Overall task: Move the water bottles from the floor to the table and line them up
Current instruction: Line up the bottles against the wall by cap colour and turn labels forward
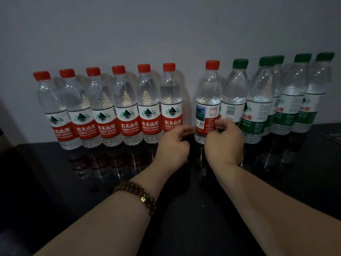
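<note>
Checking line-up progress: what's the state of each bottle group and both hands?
Six red-cap bottles: upright, capped, one row, logos forward.
Seventh red-cap bottle: upright, capped, across a gap, label back forward.
Green-cap bottles: upright, capped, bunched, some overlapping.
Left hand: open, empty, at the gap.
Right hand: fingers curled at seventh red-cap bottle's label; grip unclear.

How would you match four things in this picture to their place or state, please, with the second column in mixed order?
Column one:
1. leftmost red-capped bottle
2. turned red-capped bottle
3. bead bracelet
4. left hand

Column two:
A. worn on a wrist
B. back of its label faces the camera
C. stands farthest left of all
D. fingers relaxed, holding nothing

Pairs: 1-C, 2-B, 3-A, 4-D
</note>
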Demonstrator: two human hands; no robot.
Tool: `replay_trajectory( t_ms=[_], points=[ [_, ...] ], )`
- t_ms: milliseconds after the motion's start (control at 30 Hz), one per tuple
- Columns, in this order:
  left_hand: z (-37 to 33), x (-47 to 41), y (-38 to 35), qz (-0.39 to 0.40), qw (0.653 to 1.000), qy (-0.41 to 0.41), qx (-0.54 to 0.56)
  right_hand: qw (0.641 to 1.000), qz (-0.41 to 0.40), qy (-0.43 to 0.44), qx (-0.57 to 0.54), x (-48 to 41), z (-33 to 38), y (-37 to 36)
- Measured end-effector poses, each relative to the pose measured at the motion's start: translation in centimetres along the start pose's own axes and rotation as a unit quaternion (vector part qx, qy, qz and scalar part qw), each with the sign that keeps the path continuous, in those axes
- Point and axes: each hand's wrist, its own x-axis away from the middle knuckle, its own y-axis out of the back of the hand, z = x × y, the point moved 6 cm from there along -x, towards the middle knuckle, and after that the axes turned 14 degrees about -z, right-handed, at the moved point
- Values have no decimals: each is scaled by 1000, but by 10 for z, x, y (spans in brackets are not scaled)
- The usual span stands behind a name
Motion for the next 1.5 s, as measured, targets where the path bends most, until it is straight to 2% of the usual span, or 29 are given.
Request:
replay_trajectory(
  t_ms=[133,367,433,533,667,733,867,967,1067,1167,1267,1500],
  points=[
    [0,2,-5,37,999,10,7,999,18,-32,13,-2,-5,-2],
    [-1,2,4,-19,1000,-7,-19,998,38,-49,0,-4,-11,-11],
    [0,1,7,-31,999,-4,-18,996,69,-58,-6,-2,-9,-16],
    [-1,2,4,-5,1000,0,-20,990,131,-37,26,6,-7,-25],
    [1,0,-2,34,999,0,-42,994,102,-37,23,2,-6,-21],
    [3,-1,-1,19,999,0,-41,993,101,-39,38,2,-7,-21],
    [5,-2,0,15,999,1,-45,981,174,-3,81,11,-3,-28],
    [6,-1,-3,47,997,7,-68,983,166,-10,75,7,-3,-26],
    [8,-2,-3,44,997,10,-62,983,161,-26,78,5,-7,-26],
    [11,-6,-1,19,999,6,-51,977,188,8,103,7,-6,-31],
    [12,-6,-3,27,998,3,-61,966,226,45,118,11,-4,-35],
    [13,-6,-4,34,998,16,-56,985,162,-25,58,4,-10,-31]
  ],
)
